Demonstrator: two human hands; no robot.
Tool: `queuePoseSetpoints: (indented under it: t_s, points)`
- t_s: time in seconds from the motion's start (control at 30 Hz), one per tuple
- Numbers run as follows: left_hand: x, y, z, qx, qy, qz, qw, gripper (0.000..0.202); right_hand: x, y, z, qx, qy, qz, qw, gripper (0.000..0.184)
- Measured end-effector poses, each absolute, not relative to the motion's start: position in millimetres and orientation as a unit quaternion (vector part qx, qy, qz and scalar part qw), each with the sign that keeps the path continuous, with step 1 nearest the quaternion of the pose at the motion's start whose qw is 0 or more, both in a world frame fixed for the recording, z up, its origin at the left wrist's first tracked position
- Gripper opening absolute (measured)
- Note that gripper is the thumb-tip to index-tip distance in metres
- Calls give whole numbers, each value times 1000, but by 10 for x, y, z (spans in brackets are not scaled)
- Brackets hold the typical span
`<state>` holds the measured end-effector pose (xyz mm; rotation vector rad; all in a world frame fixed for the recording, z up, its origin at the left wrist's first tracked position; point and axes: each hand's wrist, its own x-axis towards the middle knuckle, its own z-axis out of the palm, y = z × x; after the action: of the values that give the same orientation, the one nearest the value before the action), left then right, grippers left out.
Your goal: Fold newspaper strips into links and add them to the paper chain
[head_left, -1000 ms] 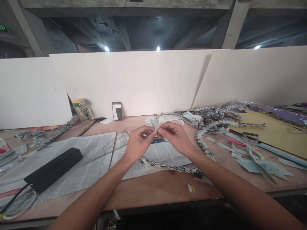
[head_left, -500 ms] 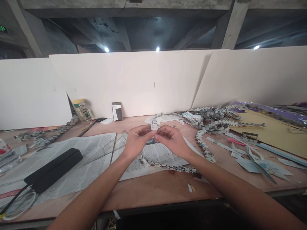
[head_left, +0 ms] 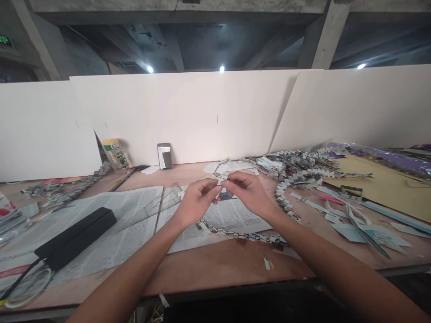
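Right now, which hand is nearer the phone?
Left. The left hand is on the near side of the phone and to its right; the right hand is farther right, beyond the left hand.

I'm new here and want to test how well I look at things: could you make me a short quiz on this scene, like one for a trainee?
1. True or false: the phone lies flat on its back.
2. Where are the scissors? a) left of both hands; b) between the hands; c) right of both hands.
3. What do the left hand and right hand have at their fingertips?

Key:
1. False; it stands upright in front of the white board.
2. c
3. A small piece of printed paper.
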<state>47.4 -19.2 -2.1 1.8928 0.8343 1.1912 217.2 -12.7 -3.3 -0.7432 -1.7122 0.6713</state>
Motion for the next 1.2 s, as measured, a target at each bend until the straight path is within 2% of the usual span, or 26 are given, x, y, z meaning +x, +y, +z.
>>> queuePoseSetpoints:
  t_s: [0.53,0.83,1.2]
  points:
    - [468,-200,-14,760,369,466,264,27,2180,-137,-70,-342,-723,226,556,23]
    - [445,-192,53,720,357,470,364,25,2196,-171,-26,-339,-701,238,581,22]
    - [405,-194,46,742,412,479,225,25,2265,-104,-37,-343,-739,220,536,20]
